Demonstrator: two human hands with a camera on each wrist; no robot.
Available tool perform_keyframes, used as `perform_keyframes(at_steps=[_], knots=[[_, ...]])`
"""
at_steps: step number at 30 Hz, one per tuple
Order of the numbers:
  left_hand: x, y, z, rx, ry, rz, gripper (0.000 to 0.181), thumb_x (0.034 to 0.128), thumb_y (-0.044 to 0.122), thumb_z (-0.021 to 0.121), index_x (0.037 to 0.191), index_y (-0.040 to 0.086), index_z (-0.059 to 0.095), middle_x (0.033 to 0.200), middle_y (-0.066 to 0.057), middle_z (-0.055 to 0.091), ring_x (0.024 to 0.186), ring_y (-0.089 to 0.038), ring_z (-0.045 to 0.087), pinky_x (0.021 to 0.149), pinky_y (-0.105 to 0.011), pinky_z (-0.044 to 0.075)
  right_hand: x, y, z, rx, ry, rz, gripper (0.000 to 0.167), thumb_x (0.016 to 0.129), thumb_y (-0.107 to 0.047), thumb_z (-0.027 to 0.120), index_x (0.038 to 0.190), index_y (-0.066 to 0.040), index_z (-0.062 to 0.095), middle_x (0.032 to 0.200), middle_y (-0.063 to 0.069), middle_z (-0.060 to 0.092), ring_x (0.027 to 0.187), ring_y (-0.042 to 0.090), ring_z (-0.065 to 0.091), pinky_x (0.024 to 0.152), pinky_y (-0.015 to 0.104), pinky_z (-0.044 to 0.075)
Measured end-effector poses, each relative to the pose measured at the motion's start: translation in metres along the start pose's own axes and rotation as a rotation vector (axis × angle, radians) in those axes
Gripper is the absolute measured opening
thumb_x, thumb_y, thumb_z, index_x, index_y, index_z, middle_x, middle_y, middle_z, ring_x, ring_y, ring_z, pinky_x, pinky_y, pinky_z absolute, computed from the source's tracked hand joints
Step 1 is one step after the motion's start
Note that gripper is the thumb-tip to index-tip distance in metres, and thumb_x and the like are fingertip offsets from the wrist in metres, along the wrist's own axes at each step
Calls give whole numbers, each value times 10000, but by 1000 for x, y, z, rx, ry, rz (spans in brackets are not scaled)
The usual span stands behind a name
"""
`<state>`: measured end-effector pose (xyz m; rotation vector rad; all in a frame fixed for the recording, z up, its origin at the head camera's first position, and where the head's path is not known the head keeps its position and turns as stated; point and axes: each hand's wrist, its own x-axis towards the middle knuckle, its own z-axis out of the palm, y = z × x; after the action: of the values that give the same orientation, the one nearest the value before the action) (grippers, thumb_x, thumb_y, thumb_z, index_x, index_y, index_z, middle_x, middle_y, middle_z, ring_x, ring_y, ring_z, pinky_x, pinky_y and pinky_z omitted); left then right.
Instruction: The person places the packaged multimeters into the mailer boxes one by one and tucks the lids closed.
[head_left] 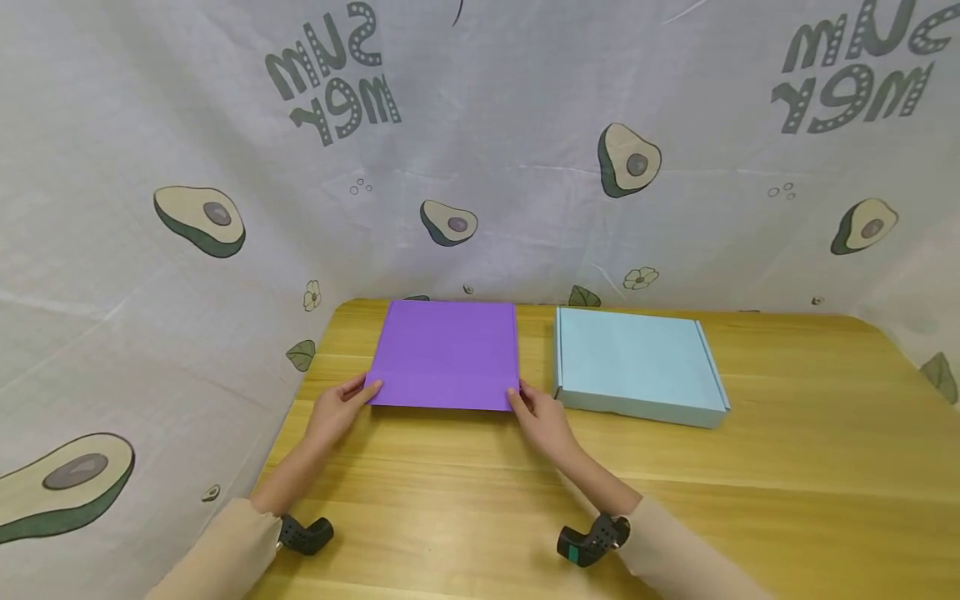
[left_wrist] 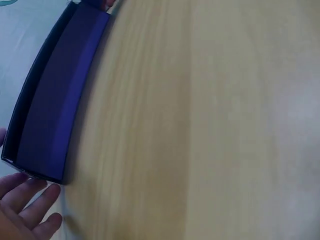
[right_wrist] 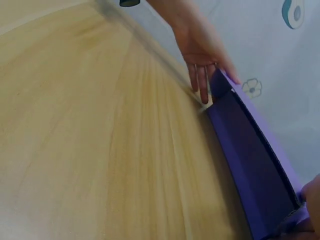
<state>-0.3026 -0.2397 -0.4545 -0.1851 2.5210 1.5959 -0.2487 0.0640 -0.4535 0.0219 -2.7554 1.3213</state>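
Observation:
A flat purple cardboard box (head_left: 450, 346) lies near the back of the table, left of centre in the head view. My left hand (head_left: 333, 417) grips its front left corner, thumb on top and fingers at the side. At the front right corner my right hand (head_left: 543, 425) holds it the same way. Both wrist views show the long front side of the purple box (left_wrist: 55, 95) standing open, with a dark inside. In the right wrist view, the lid's flap (right_wrist: 265, 127) sticks out above the lower wall. What the box contains cannot be made out.
A closed light blue box (head_left: 637, 362) sits just right of the purple one. Both are on a wooden table (head_left: 450, 517). Behind and to the left hangs a pale cloth (head_left: 510, 150) printed with avocados. Black cameras (head_left: 303, 535) are strapped to the wrists.

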Motion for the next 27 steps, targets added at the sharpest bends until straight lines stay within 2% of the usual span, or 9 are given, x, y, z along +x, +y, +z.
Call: perform_keyframes(at_steps=[1, 4, 6, 8, 15, 19, 22, 25, 27], knots=[[-1, 1, -2, 29, -11, 7, 724, 823, 498, 629, 1329, 2, 479, 1294, -177, 520, 1264, -283, 427, 1046, -410, 339, 0, -1, -1, -20, 2, -12, 490, 967, -271, 476, 1266, 117, 481, 1046, 272, 631, 778, 265, 614, 747, 415, 511], [-1, 4, -5, 86, -23, 21, 717, 836, 518, 600, 1319, 1, 488, 1264, -180, 542, 1245, -300, 446, 1027, -430, 354, -1, -3, -3, -41, -11, -18, 483, 960, -269, 493, 1231, 131, 509, 984, 265, 650, 714, 238, 613, 706, 393, 523], [-1, 5, -6, 119, -19, 27, 703, 838, 521, 596, 1308, 7, 503, 1234, -177, 566, 1216, -304, 476, 1001, -436, 380, -1, -4, -5, -44, -22, -10, 484, 956, -276, 502, 1207, 138, 528, 1032, 258, 645, 883, 283, 658, 777, 408, 528], [-1, 5, -6, 150, -7, 41, 688, 839, 516, 597, 1296, 7, 517, 1199, -182, 589, 1173, -312, 514, 966, -440, 409, -1, -5, -7, -46, -32, -4, 473, 952, -276, 509, 1176, 139, 552, 1061, 256, 634, 1001, 334, 618, 818, 425, 515], [1, 2, -7, 228, 38, 98, 663, 828, 525, 606, 1276, 39, 553, 1119, -175, 641, 1079, -330, 576, 879, -446, 445, 1, -4, -9, -21, -44, 2, 385, 933, -226, 548, 1114, 111, 593, 1022, 238, 658, 982, 345, 630, 824, 431, 512], [4, -2, -8, 239, 20, 109, 658, 816, 522, 623, 1273, 52, 561, 1158, -160, 630, 1098, -319, 565, 904, -444, 434, 0, 0, -8, -18, -25, 21, 366, 914, -229, 583, 1097, 87, 584, 1009, 216, 664, 913, 314, 654, 776, 396, 533], [10, -3, -7, 155, -20, 66, 680, 824, 510, 622, 1308, 43, 522, 1256, -152, 573, 1169, -292, 523, 963, -421, 415, 0, 2, -7, -114, 41, -57, 449, 877, -249, 638, 1186, 58, 529, 1071, 195, 636, 897, 286, 638, 749, 381, 536], [21, 0, -4, -85, -74, -19, 705, 859, 478, 592, 1371, 22, 429, 1378, -151, 457, 1261, -269, 438, 1022, -389, 377, 6, 4, -9, -260, 78, -258, 614, 851, -273, 670, 1333, 16, 424, 1261, 195, 531, 1091, 307, 551, 888, 419, 483], [29, 3, 0, -226, -99, -63, 719, 877, 464, 573, 1396, 6, 377, 1434, -152, 379, 1302, -260, 382, 1045, -373, 352, 12, 7, -10, -323, 48, -405, 689, 844, -279, 677, 1390, 2, 366, 1373, 198, 431, 1250, 339, 421, 1008, 465, 378]])
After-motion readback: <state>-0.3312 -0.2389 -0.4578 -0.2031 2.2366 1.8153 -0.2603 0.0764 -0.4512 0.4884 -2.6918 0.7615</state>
